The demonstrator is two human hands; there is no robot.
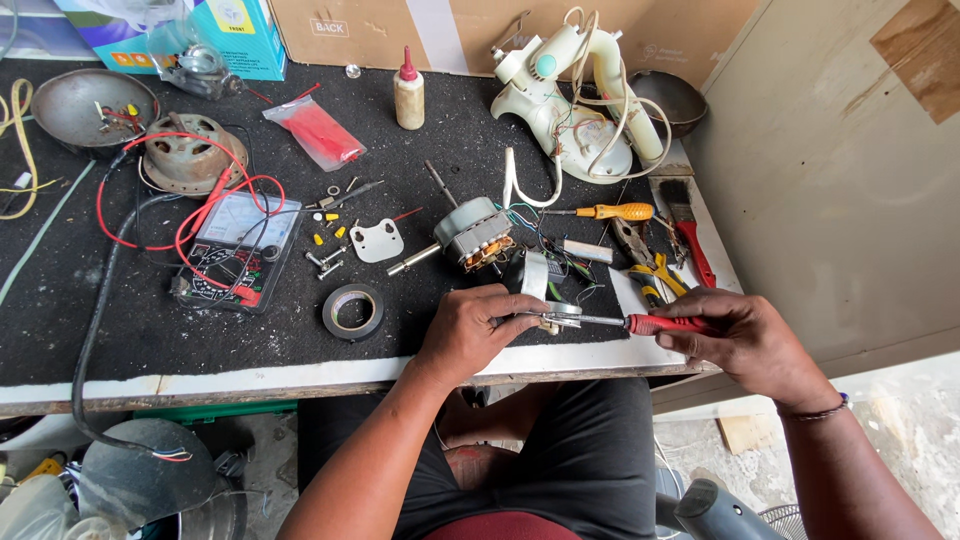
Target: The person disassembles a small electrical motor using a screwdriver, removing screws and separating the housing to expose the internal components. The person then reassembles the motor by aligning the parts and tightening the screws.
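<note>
A person is sitting at a workbench (150, 330) covered in black matting, and the biggest thing lying on it is a cream fan housing (575, 95) at the back right, stripped down with its wires trailing loose. Further left, a rusty round motor part (185, 152) is sitting with red leads looping down over an analogue multimeter (238, 250). Near the middle, a small motor (470, 235) with its shaft sticking out is resting on the mat, already out of the housing by the look of it, with a white bracket plate (377, 241), a roll of black tape (353, 311) and a scatter of about 6 loose screws (325, 262) lying beside it. At the front edge of the bench, the left hand (470, 335) is closing its fingers around a small metal part (558, 318), pinching it steady just in front of the motor. The right hand (745, 340) is wrapping fully around the red handle of a screwdriver (640, 323), and its tip is touching that part. I would judge the stripping down is largely done, and this 1 small piece is being worked on while reassembly is not yet started; I cannot tell whether the screw is going in or out.
</note>
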